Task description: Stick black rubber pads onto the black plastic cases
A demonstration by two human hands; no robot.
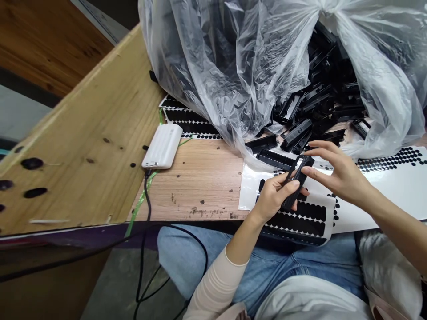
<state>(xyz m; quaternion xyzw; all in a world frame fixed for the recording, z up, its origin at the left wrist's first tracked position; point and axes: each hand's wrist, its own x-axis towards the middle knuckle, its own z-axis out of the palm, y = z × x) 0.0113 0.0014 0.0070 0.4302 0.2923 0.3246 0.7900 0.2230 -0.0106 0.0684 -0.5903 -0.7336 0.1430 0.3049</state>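
Note:
My left hand (275,195) is closed round a narrow black plastic part (296,182) with a textured face and an open slot. The part is tilted, its far end up and to the right. At that far end, the thumb and index finger of my right hand (336,171) pinch the same part. Beneath both hands lie white sheets (383,195) bearing black stickers: a sheet with rows of black pads (303,218) and small round dots (396,160). Just beyond my fingers rest similar loose black parts (296,133), heaped together.
A large clear plastic bag (216,66) spills more black parts at the back. A white power bank (163,146) with a black cable (148,200) sits on the wooden table (196,178). A raised wooden board (86,138) borders the left. More sticker sheets (190,118) lie under the bag.

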